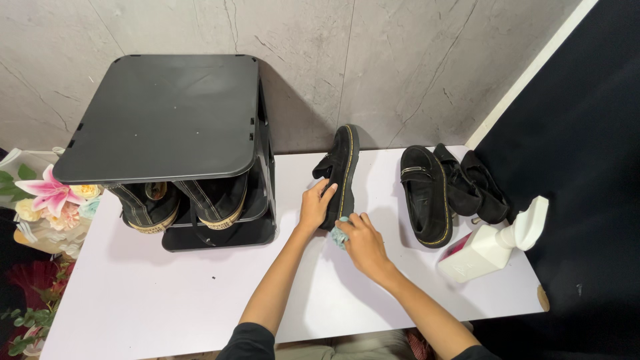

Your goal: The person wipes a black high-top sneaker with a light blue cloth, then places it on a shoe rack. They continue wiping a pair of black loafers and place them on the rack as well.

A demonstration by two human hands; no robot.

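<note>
While the black shoe was tipped on its side at table centre, long axis running 12-to-6, it was steadied by the left hand, wrapped over its 9 o'clock flank. At the heel, 6 o'clock end, a light-blue cloth was clenched in the right hand, pressed against the sole edge. Spray bottle was left at 3 o'clock, well apart.

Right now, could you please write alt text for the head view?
On a white table, the left hand steadies a black shoe on its side while the right hand presses a pale cloth to its sole. Nearby are a black shoe rack, more black shoes and a white spray bottle.
</note>
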